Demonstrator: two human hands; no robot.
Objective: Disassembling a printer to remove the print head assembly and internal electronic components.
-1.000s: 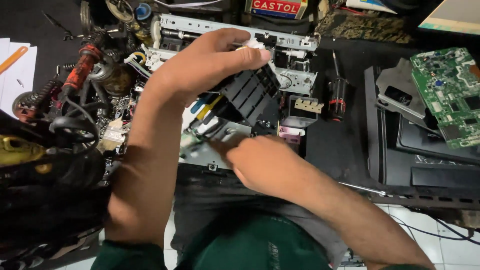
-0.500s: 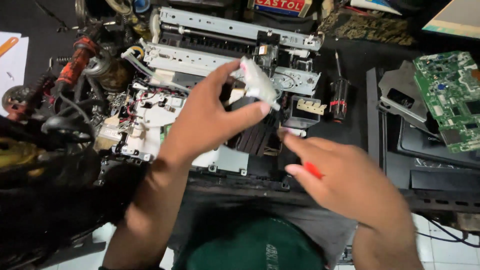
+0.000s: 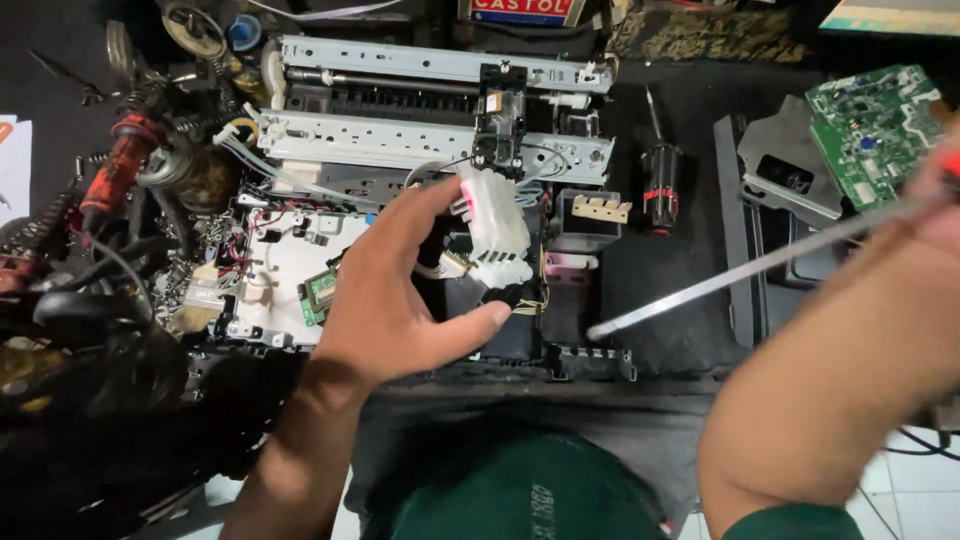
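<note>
Nearest you, your left hand (image 3: 395,300) reaches over the front of an opened printer chassis (image 3: 430,150). Its fingers (image 3: 425,205) and thumb pinch a white plastic cartridge block (image 3: 497,225), which sits upright between thumb below and fingertips on its left, held over the dark middle of the chassis. To the right, your right hand (image 3: 940,200) is at the frame edge, its fingers closed around a red-handled screwdriver (image 3: 740,270); the long metal shaft slants down-left, its tip near the chassis's front edge, apart from the cartridge block. Farther right on the desk (image 3: 680,300) lies a green circuit board (image 3: 872,120). A black-handled screwdriver (image 3: 660,170) lies beyond, beside the chassis.
</note>
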